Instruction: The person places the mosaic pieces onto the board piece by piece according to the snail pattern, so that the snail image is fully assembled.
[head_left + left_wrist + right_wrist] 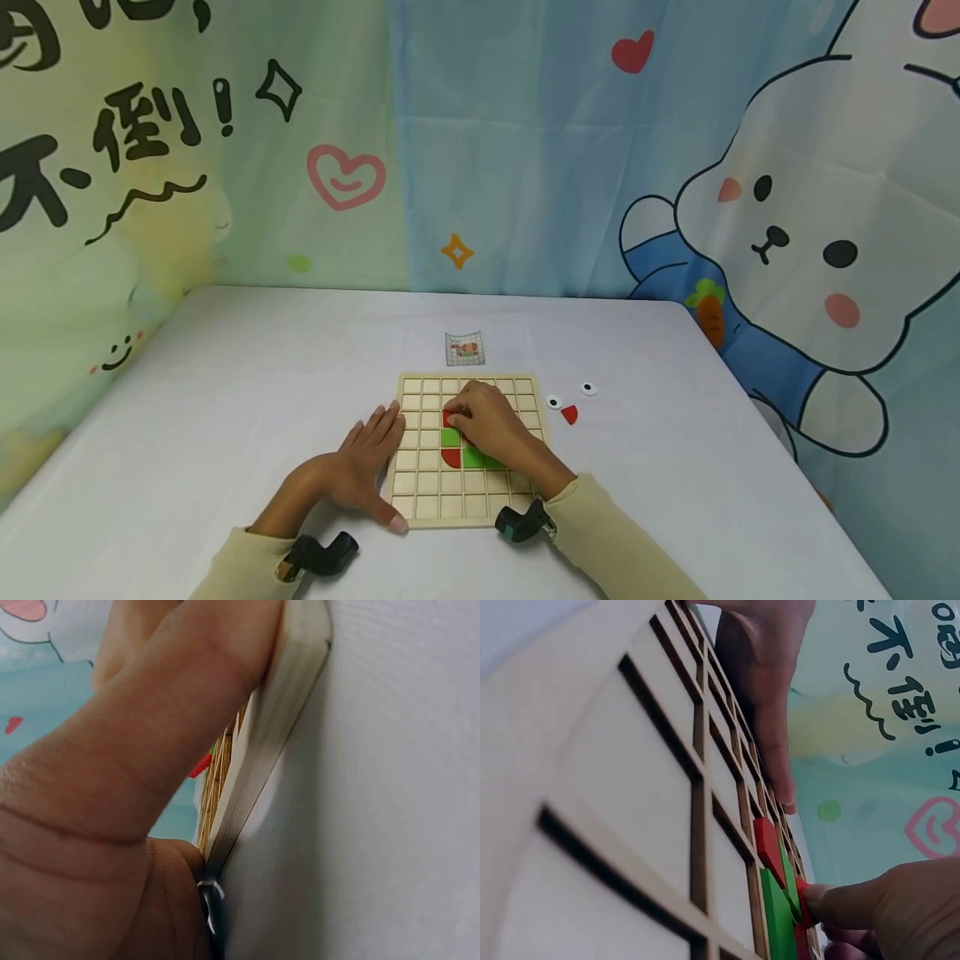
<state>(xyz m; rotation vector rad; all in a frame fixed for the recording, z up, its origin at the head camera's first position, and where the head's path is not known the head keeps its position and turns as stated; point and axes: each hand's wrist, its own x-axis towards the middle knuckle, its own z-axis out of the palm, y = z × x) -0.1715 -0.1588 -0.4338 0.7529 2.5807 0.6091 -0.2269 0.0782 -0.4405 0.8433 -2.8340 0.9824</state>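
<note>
A wooden grid board [417, 507] lies on the white table. My left hand [358, 467] rests against its left edge, fingers extended and thumb spread towards the near corner; the left wrist view shows that thumb along the board's side [259, 765]. Over the board, my right hand [495, 423] pinches a red piece [447, 418] at a grid cell, and the thumb meets this red piece [803, 900] in the right wrist view. Just below it sit a green square [450, 437], a red rounded piece [452, 457] and another green piece [472, 457]. My right hand partly hides other pieces.
Beyond the board lies a small picture card [465, 349]. Right of the board are two round eye pieces, one nearer [553, 402] and one farther [588, 388], plus a red wedge piece [570, 415]. A printed curtain [517, 192] hangs behind the table.
</note>
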